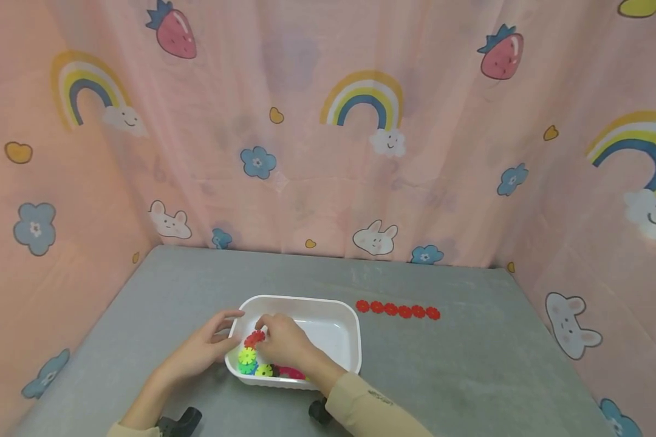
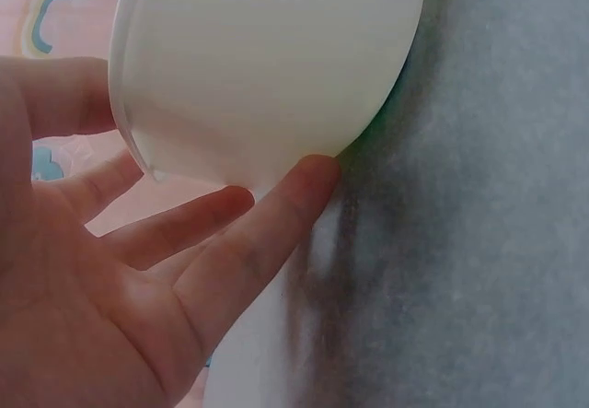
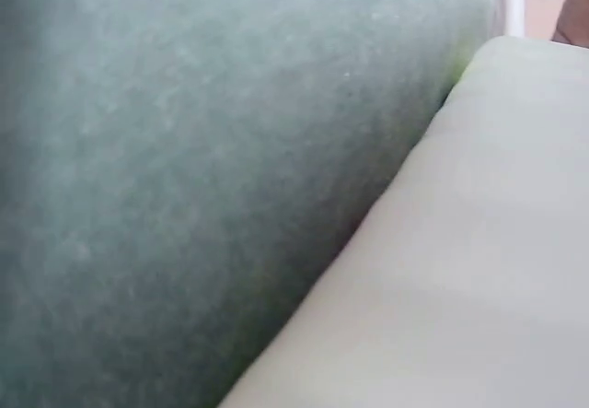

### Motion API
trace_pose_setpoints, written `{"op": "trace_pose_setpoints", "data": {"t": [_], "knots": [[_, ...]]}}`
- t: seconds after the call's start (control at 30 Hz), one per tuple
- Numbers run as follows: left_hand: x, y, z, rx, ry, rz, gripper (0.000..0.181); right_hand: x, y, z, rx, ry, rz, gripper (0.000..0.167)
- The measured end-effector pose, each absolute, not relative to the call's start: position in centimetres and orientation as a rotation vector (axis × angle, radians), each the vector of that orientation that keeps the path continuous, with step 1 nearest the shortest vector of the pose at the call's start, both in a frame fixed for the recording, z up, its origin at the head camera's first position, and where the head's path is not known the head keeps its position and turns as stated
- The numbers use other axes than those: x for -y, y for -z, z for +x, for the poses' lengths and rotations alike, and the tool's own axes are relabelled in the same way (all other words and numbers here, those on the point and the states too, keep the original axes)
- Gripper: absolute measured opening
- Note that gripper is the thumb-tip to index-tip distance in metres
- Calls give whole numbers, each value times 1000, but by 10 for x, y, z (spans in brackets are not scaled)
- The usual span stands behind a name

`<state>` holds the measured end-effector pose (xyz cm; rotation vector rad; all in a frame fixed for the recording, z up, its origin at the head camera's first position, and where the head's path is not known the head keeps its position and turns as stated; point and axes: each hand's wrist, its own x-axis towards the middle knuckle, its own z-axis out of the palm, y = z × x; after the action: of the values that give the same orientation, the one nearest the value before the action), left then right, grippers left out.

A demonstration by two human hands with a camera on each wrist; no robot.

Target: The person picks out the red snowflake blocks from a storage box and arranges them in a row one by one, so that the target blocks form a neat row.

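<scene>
A white plastic tray (image 1: 328, 321) stands on the grey table. Along its left and near inner sides lie small notched plastic discs: red, yellow-green (image 1: 246, 355), green, blue and black ones. The left hand (image 1: 202, 347) holds the tray's left end; in the left wrist view its spread fingers touch the outer wall, while the thumb passes behind the rim. Inside the tray, the right hand (image 1: 284, 341) has curled fingers at a red disc (image 1: 256, 337) and appears to pinch it; its fingertips are partly hidden. The right wrist view shows mostly sleeve and table, not this hand's fingers.
Several red discs (image 1: 398, 310) lie in a row on the table (image 1: 470, 346), right of the tray. A patterned pink curtain (image 1: 295, 200) encloses the back and sides. Dark straps or mounts (image 1: 184, 422) sit at the wrists.
</scene>
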<state>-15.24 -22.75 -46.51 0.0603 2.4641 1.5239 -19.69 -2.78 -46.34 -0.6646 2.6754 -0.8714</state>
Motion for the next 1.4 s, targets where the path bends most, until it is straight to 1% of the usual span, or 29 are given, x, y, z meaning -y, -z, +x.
{"op": "trace_pose_setpoints", "data": {"t": [0.23, 0.47, 0.73, 0.97, 1.07, 1.23, 1.4], "knots": [[226, 464, -153, -2457, -1521, 67, 55, 31, 469, -197, -2712, 700, -740, 32], [227, 466, -154, -2452, -1519, 79, 54, 29, 472, -199, -2727, 655, -805, 22], [225, 469, -156, -2467, -1517, 83, 54, 23, 471, -200, -2691, 734, -701, 19], [223, 468, -156, -2478, -1500, 67, 55, 15, 466, -199, -2617, 854, -564, 27], [223, 468, -155, -2475, -1504, 69, 55, 10, 464, -198, -2600, 896, -559, 26], [224, 466, -154, -2463, -1517, 71, 54, 0, 461, -195, -2602, 956, -573, 20], [225, 466, -152, -2450, -1529, 64, 54, -11, 455, -191, -2615, 1027, -558, 20]]}}
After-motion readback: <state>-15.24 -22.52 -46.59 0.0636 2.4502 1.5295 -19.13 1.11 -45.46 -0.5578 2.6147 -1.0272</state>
